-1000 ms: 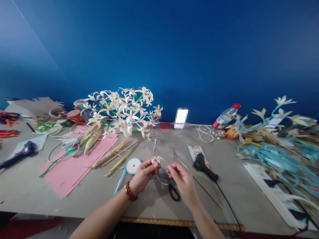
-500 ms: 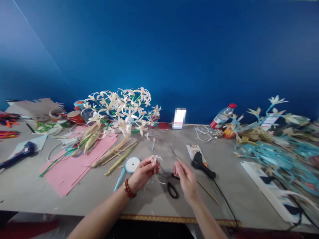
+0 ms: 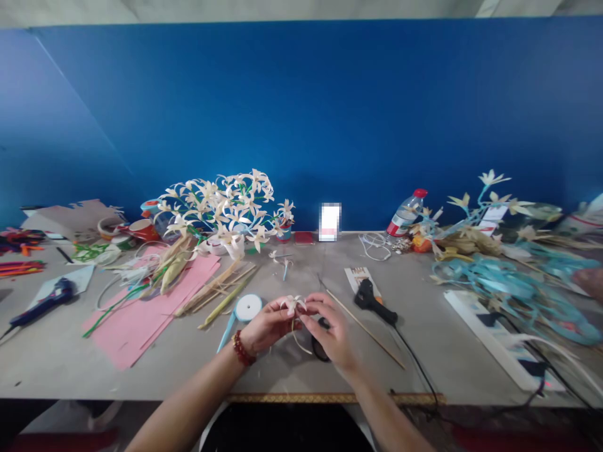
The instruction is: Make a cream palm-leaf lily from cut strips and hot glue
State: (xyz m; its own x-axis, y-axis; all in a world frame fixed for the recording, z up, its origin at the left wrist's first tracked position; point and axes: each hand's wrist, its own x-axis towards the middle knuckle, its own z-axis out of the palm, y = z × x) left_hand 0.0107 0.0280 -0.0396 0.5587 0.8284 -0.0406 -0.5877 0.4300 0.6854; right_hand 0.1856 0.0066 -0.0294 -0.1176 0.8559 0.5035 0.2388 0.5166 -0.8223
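A small cream flower (image 3: 293, 304) is pinched in the fingers of my left hand (image 3: 269, 323), with a thin pale strand hanging below it. My right hand (image 3: 330, 323) meets it from the right, thumb and fingers bent at the petals. Behind my right hand lie black-handled scissors (image 3: 319, 349), partly covered. A roll of light blue ribbon (image 3: 248, 307) rests left of my left hand. Right of my right hand are a thin wooden stick (image 3: 367, 328) and a black glue gun (image 3: 374, 303).
Pink sheets (image 3: 127, 339) with dried husks lie to the left, near a blue glue gun (image 3: 47, 303). Cream flowers (image 3: 226, 213) stand at the back. A white power strip (image 3: 494, 339), blue ribbon (image 3: 509, 282) and a bottle (image 3: 405, 216) are on the right.
My right hand has moved left to the flower in my left hand, its fingers now at the petals. The view has shifted slightly, showing more above the blue wall.
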